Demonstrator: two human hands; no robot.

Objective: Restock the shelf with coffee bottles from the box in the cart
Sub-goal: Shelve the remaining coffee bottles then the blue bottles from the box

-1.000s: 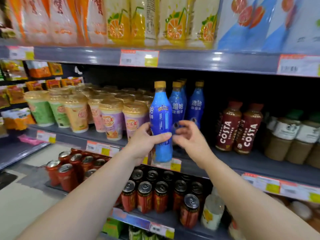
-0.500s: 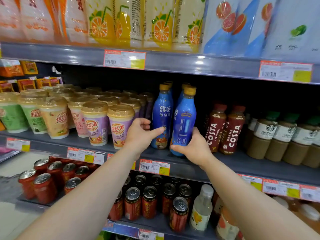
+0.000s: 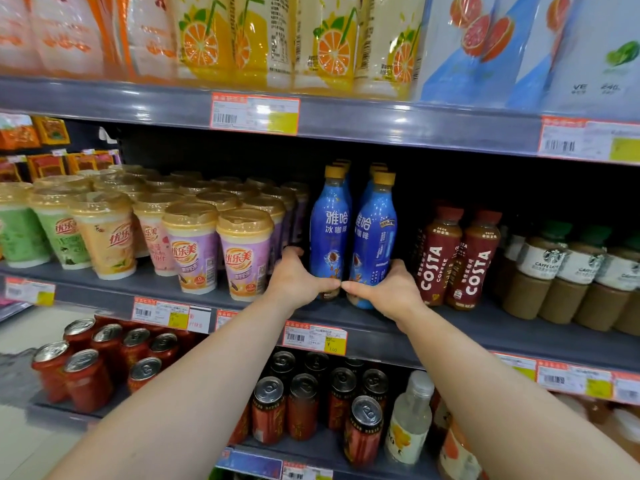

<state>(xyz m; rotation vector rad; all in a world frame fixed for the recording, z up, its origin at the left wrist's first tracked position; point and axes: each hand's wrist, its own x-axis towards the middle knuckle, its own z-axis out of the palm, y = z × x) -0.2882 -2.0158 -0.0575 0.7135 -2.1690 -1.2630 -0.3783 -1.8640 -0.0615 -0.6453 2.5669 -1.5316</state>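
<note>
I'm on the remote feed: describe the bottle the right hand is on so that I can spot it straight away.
Find the middle shelf, between the lidded cups and the brown Costa bottles. Two rows of blue bottles stand there; the right hand grips the front right bottle at its base. Its label is turned sideways, unlike its left neighbour.

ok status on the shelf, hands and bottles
Left hand on left blue coffee bottle, right hand on right blue coffee bottle. Both upright on shelf. Costa bottles close right, nothing blocking.
</note>
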